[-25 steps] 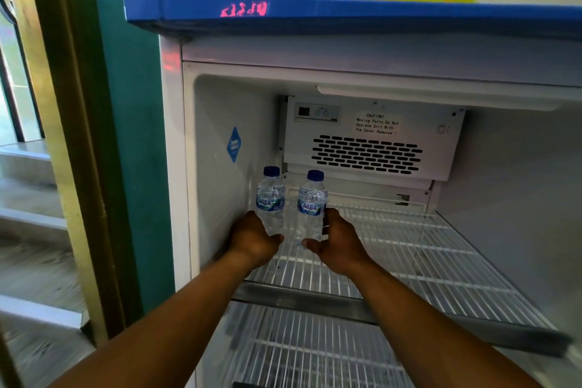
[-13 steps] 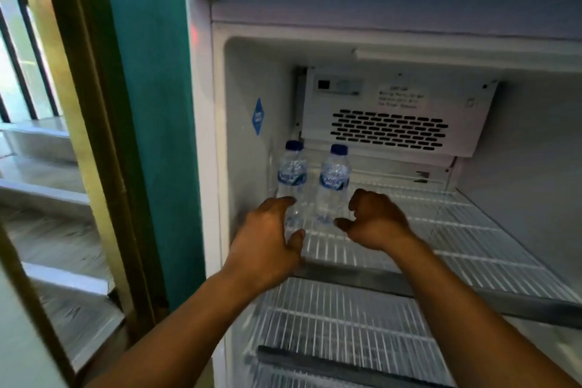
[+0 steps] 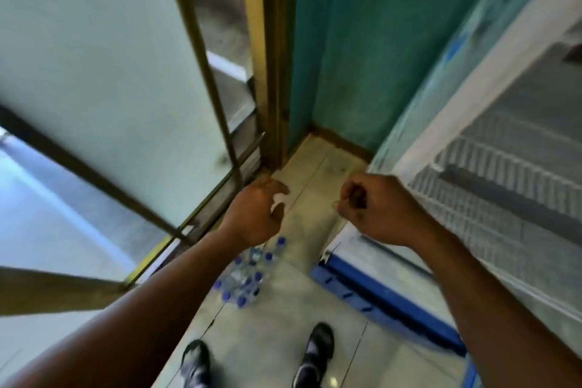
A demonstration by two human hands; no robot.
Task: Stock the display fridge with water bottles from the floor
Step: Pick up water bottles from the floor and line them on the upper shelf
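A cluster of several small water bottles with blue caps (image 3: pixel 244 277) stands on the tiled floor, just below my left wrist. My left hand (image 3: pixel 256 214) hangs above them with fingers loosely curled and holds nothing. My right hand (image 3: pixel 374 211) is held in front of the fridge's lower edge, fingers curled in, also holding nothing. The open display fridge (image 3: pixel 409 148) fills the right side, with its white wire shelves (image 3: pixel 491 173) showing. The two bottles placed inside are out of view. The picture is blurred by motion.
The fridge's glass door (image 3: pixel 94 57) stands open at the left, with a dark frame. A teal wall (image 3: pixel 362 41) and a wooden post (image 3: pixel 274 57) close the corner behind. The fridge's blue base (image 3: pixel 387 299) runs along the floor. My two shoes (image 3: pixel 315 353) are at the bottom.
Both hands have let go of the two bottles on the shelf and drawn out of the fridge. My view has swung down and left to the floor and the bottle cluster.
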